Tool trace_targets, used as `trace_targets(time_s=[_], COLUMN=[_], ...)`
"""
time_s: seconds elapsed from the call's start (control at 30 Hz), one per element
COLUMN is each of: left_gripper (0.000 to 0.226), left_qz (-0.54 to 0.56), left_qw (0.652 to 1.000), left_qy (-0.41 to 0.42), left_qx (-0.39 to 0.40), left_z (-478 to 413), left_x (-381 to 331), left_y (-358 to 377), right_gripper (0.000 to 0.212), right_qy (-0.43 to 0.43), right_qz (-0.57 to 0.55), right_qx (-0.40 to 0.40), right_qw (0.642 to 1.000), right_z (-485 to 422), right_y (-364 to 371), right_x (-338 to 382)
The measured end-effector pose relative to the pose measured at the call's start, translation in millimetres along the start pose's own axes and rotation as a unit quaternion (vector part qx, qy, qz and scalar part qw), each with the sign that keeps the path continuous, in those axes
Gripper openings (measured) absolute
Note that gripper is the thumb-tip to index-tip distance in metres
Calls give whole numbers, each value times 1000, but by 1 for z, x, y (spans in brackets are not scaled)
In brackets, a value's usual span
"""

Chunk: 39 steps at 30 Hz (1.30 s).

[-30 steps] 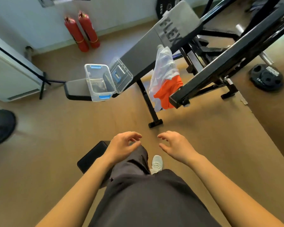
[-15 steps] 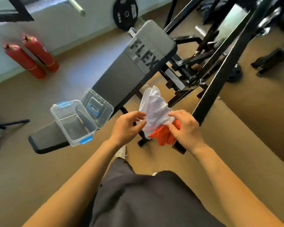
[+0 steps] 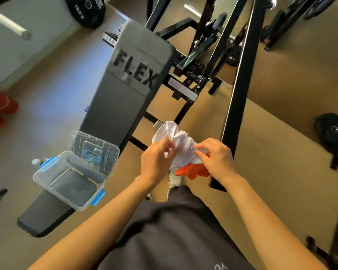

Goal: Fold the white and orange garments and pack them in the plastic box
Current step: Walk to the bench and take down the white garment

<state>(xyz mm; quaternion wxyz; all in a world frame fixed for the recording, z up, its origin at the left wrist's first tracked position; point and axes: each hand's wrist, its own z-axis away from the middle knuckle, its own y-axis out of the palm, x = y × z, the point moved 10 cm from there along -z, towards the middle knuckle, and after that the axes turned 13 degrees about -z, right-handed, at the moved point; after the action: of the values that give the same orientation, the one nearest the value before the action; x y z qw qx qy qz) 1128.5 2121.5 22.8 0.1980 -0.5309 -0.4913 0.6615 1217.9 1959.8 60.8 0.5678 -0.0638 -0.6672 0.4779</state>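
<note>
A crumpled white garment [image 3: 179, 142] with an orange part [image 3: 191, 171] hanging below it is bunched between my two hands, right of the bench. My left hand [image 3: 154, 159] grips its left side and my right hand [image 3: 216, 157] pinches its right side. The clear plastic box [image 3: 66, 181] with blue latches stands with nothing in it on the near end of the grey bench [image 3: 123, 90]. Its lid [image 3: 96, 152] leans upright behind it. Part of the garment is hidden by my hands.
A black steel frame [image 3: 240, 90] of a rack runs right beside the garment. Weight plates lie at the right [image 3: 332, 131] and lean on the far wall [image 3: 86, 10]. Red cylinders [image 3: 0, 106] stand at the left. My dark trousers and a white shoe [image 3: 175, 179] fill the bottom.
My hands rose from near my knees to the hanging garment and took hold of it. I have stepped closer to the bench, and the cloth is now bunched up between them.
</note>
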Motion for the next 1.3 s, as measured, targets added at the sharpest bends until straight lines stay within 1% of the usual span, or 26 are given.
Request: trace_targets(time_s=[0.1, 0.17, 0.2, 0.27, 0.3, 0.33, 0.37, 0.43, 0.57, 0.67, 0.73, 0.8, 0.87, 0.93, 1.0, 1.1, 1.13, 1.2, 1.27, 1.3], left_gripper=[14, 18, 19, 7, 5, 9, 9, 2, 8, 11, 10, 4, 7, 7, 8, 9, 9, 8, 8, 9], left_qz=[76, 156, 194, 253, 272, 279, 278, 278, 269, 255, 263, 285, 304, 306, 296, 276, 274, 266, 258, 255], left_qw=[997, 987, 980, 962, 954, 949, 947, 943, 935, 928, 915, 895, 877, 869, 868, 859, 852, 844, 839, 836], left_qy=[-6, -27, -48, -99, -121, -138, -147, -156, -183, -201, -216, -228, -232, -234, -234, -245, -252, -270, -287, -295], left_qx=[-2, -2, -4, -18, -27, -43, -61, -93, -144, -181, -216, -256, -291, -312, -322, -355, -368, -380, -384, -387], left_z=[-4, -11, -16, -28, -34, -39, -44, -51, -49, -32, -16, 1, 18, 34, 47, 65, 72, 84, 92, 94], left_x=[7, 15, 21, 38, 45, 52, 60, 74, 119, 160, 186, 208, 226, 235, 236, 237, 238, 238, 234, 232], left_y=[-14, -31, -41, -61, -72, -84, -98, -126, -171, -202, -223, -245, -265, -279, -287, -296, -298, -298, -294, -292], right_gripper=[12, 11, 11, 11, 11, 11, 12, 13, 14, 17, 19, 19, 22, 26, 28, 28, 27, 29, 35, 41], right_qy=[-4, -10, -16, -33, -42, -51, -61, -81, -117, -132, -136, -131, -112, -88, -58, -25, -33, -74, -110, -115], right_qz=[-21, -51, -67, -99, -116, -128, -135, -149, -177, -185, -178, -169, -147, -104, -74, -79, -79, -81, -96, -102], right_qx=[-28, -39, -38, -29, -22, -15, -9, 5, 45, 104, 151, 181, 212, 251, 280, 277, 267, 250, 227, 210], right_qw=[999, 998, 997, 994, 992, 990, 989, 986, 976, 968, 963, 960, 960, 958, 955, 957, 960, 962, 963, 966], right_z=[-7, -14, -19, -31, -36, -42, -49, -61, -78, -81, -79, -75, -68, -58, -48, -44, -43, -40, -38, -39], right_y=[-11, -16, -17, -17, -17, -17, -15, -8, 18, 50, 75, 100, 127, 155, 175, 185, 184, 176, 161, 151], right_x=[5, 14, 22, 39, 48, 57, 68, 86, 123, 152, 168, 177, 178, 173, 164, 157, 158, 164, 166, 164])
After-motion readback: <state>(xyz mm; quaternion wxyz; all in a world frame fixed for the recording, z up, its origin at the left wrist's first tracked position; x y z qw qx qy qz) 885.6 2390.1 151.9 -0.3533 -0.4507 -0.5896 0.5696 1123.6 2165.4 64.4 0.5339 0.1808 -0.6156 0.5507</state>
